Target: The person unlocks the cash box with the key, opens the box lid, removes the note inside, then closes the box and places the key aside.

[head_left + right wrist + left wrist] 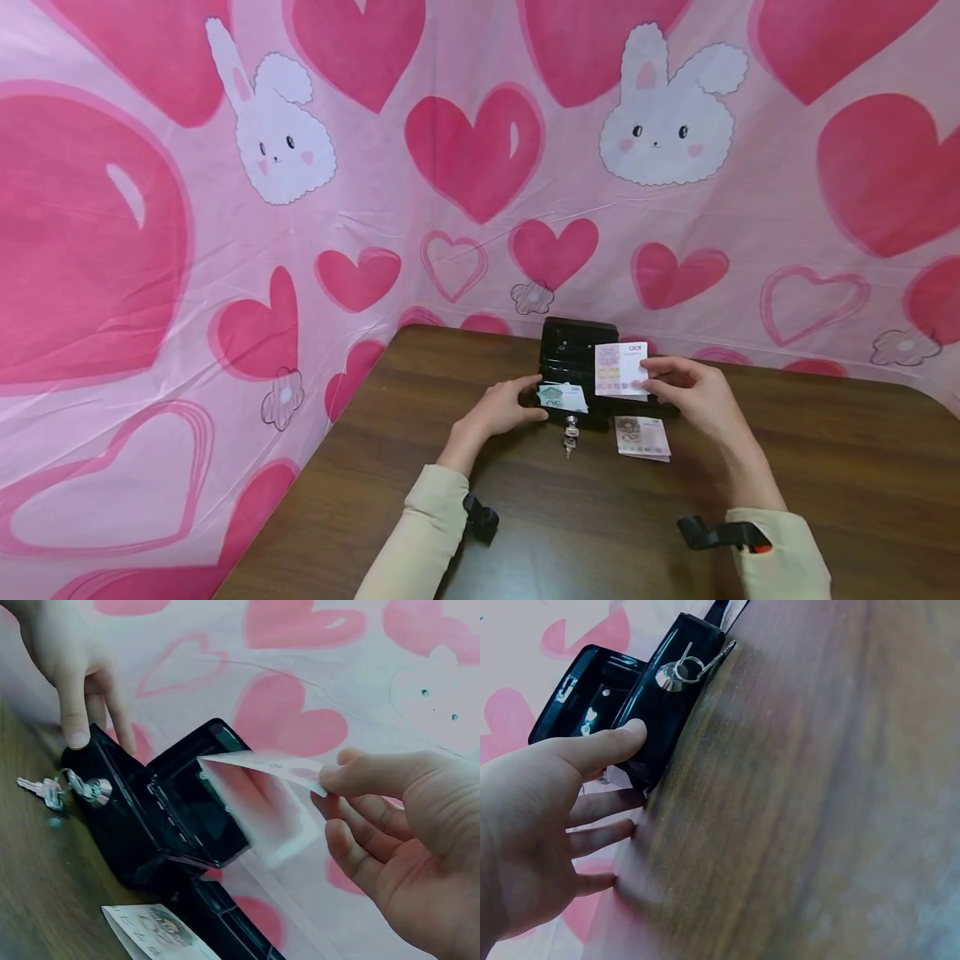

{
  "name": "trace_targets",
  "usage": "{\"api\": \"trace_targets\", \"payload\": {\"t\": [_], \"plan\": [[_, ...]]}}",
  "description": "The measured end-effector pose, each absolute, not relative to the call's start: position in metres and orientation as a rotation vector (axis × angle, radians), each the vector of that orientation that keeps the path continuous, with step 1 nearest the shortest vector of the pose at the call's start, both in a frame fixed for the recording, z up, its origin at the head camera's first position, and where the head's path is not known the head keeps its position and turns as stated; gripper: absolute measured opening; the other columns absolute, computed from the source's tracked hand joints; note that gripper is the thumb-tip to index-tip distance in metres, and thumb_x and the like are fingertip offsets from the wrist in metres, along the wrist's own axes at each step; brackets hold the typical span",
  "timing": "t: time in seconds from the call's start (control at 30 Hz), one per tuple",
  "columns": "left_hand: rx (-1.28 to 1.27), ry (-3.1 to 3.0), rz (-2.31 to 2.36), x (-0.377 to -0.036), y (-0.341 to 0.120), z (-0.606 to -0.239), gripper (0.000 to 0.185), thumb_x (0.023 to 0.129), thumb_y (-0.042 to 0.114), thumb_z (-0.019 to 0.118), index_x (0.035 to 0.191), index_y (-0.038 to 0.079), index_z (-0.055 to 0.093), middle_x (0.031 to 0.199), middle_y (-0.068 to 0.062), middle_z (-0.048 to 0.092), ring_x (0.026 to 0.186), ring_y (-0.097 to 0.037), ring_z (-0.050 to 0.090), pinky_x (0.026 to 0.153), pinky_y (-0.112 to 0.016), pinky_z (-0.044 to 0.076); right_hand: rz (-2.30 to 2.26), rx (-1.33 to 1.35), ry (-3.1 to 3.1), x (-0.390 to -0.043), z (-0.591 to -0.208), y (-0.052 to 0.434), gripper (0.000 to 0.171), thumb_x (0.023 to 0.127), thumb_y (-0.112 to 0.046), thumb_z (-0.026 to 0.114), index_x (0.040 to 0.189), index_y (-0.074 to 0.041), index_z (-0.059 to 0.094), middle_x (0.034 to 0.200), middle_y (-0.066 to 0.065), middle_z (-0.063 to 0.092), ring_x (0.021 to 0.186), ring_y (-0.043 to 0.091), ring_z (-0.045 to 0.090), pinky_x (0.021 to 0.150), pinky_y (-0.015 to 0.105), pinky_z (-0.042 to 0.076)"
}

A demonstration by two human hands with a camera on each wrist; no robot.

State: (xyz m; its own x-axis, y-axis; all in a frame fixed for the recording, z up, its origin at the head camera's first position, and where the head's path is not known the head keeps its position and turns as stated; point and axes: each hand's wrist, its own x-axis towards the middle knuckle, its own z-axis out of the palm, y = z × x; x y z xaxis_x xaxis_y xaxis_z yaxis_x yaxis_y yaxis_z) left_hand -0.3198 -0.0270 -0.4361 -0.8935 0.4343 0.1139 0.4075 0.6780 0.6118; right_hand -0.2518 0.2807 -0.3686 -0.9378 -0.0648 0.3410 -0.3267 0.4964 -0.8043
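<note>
An open black cash box (577,333) stands near the table's back edge, its lid tilted back. My left hand (498,406) grips its left front corner; in the left wrist view the thumb (634,733) lies on the front edge and the other fingers reach around the side. Greenish banknotes (562,398) lie inside the box. My right hand (693,392) pinches pink 100 banknotes (621,368) by their right edge, raised just right of the box. Below them, folded brownish banknotes (642,439) rest on the table.
Keys on a ring (41,791) hang from the lock at the box's front. A black compartment tray (232,922) sits against the box's right side. Behind the wooden table (825,467) hangs a pink cloth (465,192) with hearts and rabbits.
</note>
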Motion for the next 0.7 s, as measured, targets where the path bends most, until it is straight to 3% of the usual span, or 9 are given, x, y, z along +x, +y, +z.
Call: {"api": "trace_targets", "payload": {"t": [0.17, 0.3, 0.7], "plan": [[0.71, 2.831, 1.029, -0.318, -0.027, -0.434, 0.067, 0.089, 0.039, 0.073, 0.148, 0.02, 0.048, 0.141, -0.006, 0.06, 0.132, -0.021, 0.054, 0.113, -0.043, 0.04, 1.334, 0.284, -2.58, -0.247, -0.367, 0.295, 0.038, 0.094, -0.031, 0.069, 0.124, -0.007, 0.067, 0.095, -0.018, 0.069, 0.079, 0.011, 0.064, 0.064, 0.025, 0.053], [0.72, 2.826, 1.026, -0.319, -0.026, -0.435, 0.067, 0.089, 0.039, 0.073, 0.149, 0.019, 0.048, 0.141, -0.006, 0.06, 0.132, -0.021, 0.054, 0.113, -0.044, 0.04, 1.346, 0.298, -2.609, -0.245, -0.369, 0.308, 0.039, 0.094, -0.03, 0.068, 0.124, -0.005, 0.066, 0.095, -0.018, 0.071, 0.081, 0.009, 0.065, 0.068, 0.025, 0.056], [0.725, 2.818, 1.024, -0.319, -0.028, -0.434, 0.069, 0.089, 0.04, 0.072, 0.149, 0.018, 0.047, 0.143, -0.006, 0.058, 0.135, -0.023, 0.051, 0.114, -0.045, 0.039, 1.313, 0.226, -2.781, -0.241, -0.375, 0.34, 0.044, 0.097, -0.033, 0.063, 0.131, -0.004, 0.063, 0.1, -0.002, 0.073, 0.08, 0.016, 0.063, 0.072, 0.03, 0.053]]}}
